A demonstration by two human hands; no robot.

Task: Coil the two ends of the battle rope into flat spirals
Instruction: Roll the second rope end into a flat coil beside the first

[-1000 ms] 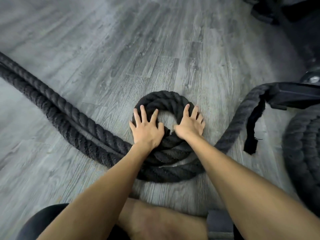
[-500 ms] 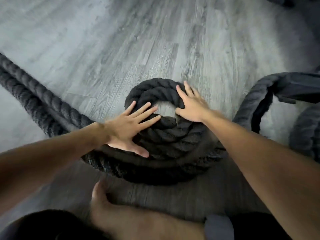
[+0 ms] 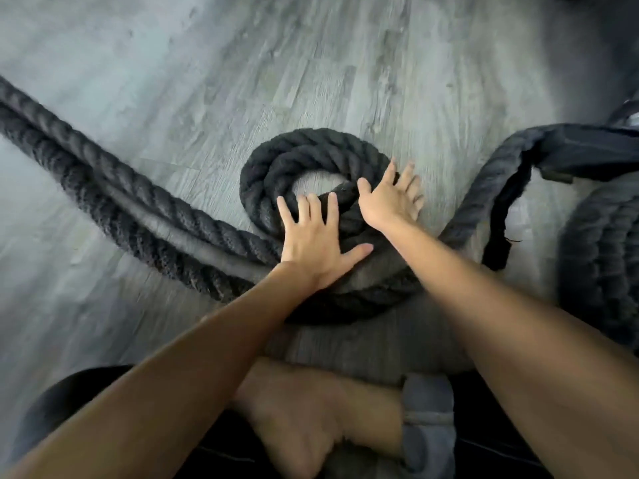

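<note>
Head view: the battle rope (image 3: 103, 188) is thick, black and matte, twisted from heavy strands with a slightly fuzzy surface, and it lies on a grey wood-plank floor (image 3: 242, 63). Two lengths of it run side by side from the upper left edge toward the middle. There one end is wound into a flat spiral (image 3: 311, 146) of roughly two turns around a small open centre where the floor shows. The nearest turns are blurred. The left hand (image 3: 313, 242) lies palm down on the near left part of the spiral, fingers straight and spread and thumb out to the right, pressing and grasping nothing. The right hand (image 3: 389, 202) lies palm down on the spiral's right side, fingers also spread and released, its fingertips at the outer turn's edge. Beyond the right forearm another length of rope curves up and to the right into a smooth black sleeve (image 3: 587, 146), and a frayed black strap (image 3: 498, 233) trails from it toward the viewer. A second coil (image 3: 601, 250) of the same rope lies at the right edge, partly cut off.
</note>
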